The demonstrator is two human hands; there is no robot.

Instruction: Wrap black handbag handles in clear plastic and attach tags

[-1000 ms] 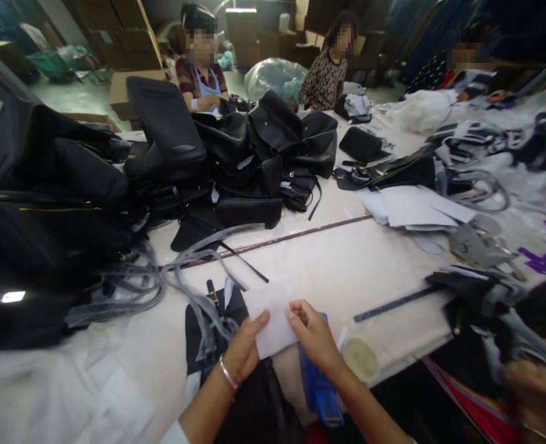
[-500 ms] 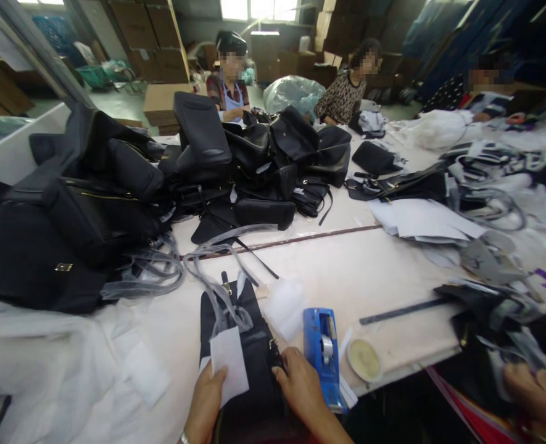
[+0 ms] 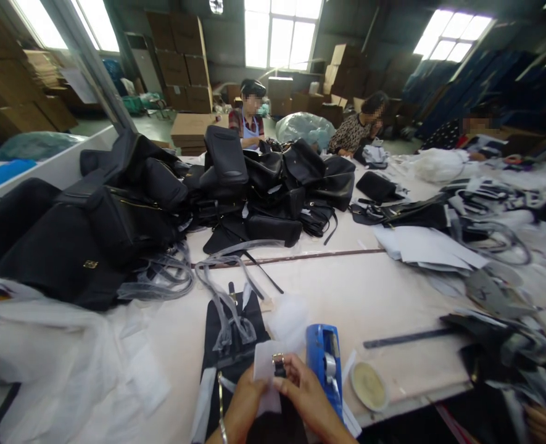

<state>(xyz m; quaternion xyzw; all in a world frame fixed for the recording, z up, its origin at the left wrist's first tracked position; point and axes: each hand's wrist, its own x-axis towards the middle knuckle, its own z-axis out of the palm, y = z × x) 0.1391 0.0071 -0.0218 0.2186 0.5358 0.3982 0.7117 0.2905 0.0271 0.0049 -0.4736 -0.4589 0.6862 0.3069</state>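
Note:
A black bag [image 3: 229,333] lies flat on the table in front of me, with plastic-wrapped straps on top. My left hand [image 3: 242,410] and my right hand [image 3: 305,394] meet over its near end. Together they pinch a white foam sheet [image 3: 264,370] around a small metal buckle [image 3: 278,365] of the bag. Both hands have their fingers closed on these. A blue tape dispenser [image 3: 326,364] stands just right of my right hand.
A large pile of black bags [image 3: 129,209] fills the left and middle of the table. White sheets [image 3: 421,246] and a round lid [image 3: 369,385] lie to the right. Three people sit at the far side. Another person's hand [image 3: 543,422] shows at the bottom right.
My head has lifted, showing more of the room. My hands have come together, and the foam sheet has moved from my left hand onto the buckle between both hands.

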